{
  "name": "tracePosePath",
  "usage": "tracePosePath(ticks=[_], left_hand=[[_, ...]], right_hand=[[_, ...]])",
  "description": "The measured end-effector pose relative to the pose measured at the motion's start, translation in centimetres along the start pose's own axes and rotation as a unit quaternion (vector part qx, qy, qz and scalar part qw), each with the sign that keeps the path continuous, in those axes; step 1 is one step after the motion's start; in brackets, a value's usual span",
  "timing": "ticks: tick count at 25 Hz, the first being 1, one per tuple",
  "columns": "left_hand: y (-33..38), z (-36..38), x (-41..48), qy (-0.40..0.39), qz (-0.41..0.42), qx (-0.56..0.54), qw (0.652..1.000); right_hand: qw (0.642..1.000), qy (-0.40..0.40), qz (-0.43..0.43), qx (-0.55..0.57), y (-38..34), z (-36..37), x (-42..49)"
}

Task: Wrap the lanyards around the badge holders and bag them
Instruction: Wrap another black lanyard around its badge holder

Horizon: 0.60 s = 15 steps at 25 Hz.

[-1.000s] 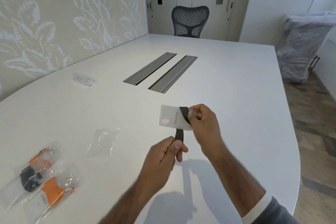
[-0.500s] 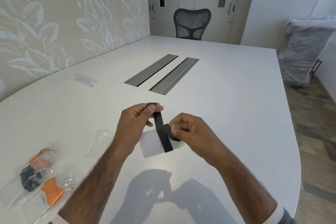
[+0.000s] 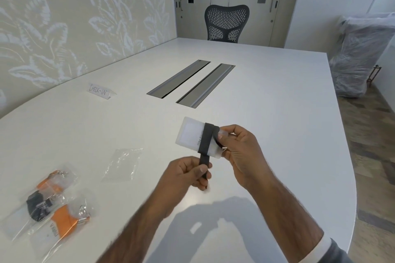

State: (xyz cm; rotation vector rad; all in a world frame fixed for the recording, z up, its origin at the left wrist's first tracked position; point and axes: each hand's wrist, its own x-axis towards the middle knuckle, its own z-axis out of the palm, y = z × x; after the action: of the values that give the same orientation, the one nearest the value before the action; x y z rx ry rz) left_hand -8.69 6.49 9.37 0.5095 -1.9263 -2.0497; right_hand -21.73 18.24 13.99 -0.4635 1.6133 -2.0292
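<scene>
In the head view, your right hand (image 3: 241, 156) pinches the badge holder (image 3: 191, 135) just right of the empty bag (image 3: 123, 164). Your left hand (image 3: 186, 175) grips the black lanyard (image 3: 206, 141) tail. If you let that tail go slack, the wraps may slide off the smooth holder.

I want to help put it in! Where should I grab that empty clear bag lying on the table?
Probably pinch a far corner, coming down from above. The empty clear bag lies flat on the table, so fingers cannot wrap round it, and the strip along its far edge looks like the opening, handy for filling.
</scene>
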Motion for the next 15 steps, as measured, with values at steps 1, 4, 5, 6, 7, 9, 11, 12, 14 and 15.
tracePosePath(ticks=[1,4,5,6,7,9,11,12,14,15], left_hand=[[0.1,0.3,-0.5,-0.004,-0.006,0.032,0.999],[1.1,1.0,-1.3,0.009,0.018,0.104,0.994],[1.5,0.9,-1.3,0.036,0.043,0.110,0.992],[1.9,0.7,-1.1,0.058,0.072,0.104,0.990],[2.2,0.6,-0.9,0.075,0.102,0.092,0.988],[2.6,0.4,-0.4,0.103,0.135,0.061,0.984],[2.7,0.6,-0.2,0.139,0.139,0.051,0.979],[2.6,0.6,-0.1,0.157,0.143,0.055,0.976],[2.2,0.7,0.0,0.177,0.149,0.065,0.971],[1.9,0.7,0.0,0.183,0.148,0.073,0.969]], right_hand=[[0.999,0.027,-0.017,-0.037,0.1,-0.1,0.2],[0.978,0.076,-0.062,-0.182,0.6,-0.1,0.1],[0.971,0.076,-0.068,-0.216,0.8,0.0,0.0],[0.966,0.072,-0.071,-0.238,1.0,0.1,-0.2],[0.963,0.064,-0.071,-0.252,1.3,0.2,-0.3],[0.962,0.039,-0.066,-0.264,1.5,0.5,-0.6],[0.960,0.008,-0.058,-0.275,1.6,0.9,-1.0],[0.959,-0.005,-0.053,-0.278,1.5,1.1,-1.2],[0.961,-0.021,-0.041,-0.272,1.5,1.4,-1.6],[0.964,-0.025,-0.030,-0.263,1.5,1.4,-1.7]])
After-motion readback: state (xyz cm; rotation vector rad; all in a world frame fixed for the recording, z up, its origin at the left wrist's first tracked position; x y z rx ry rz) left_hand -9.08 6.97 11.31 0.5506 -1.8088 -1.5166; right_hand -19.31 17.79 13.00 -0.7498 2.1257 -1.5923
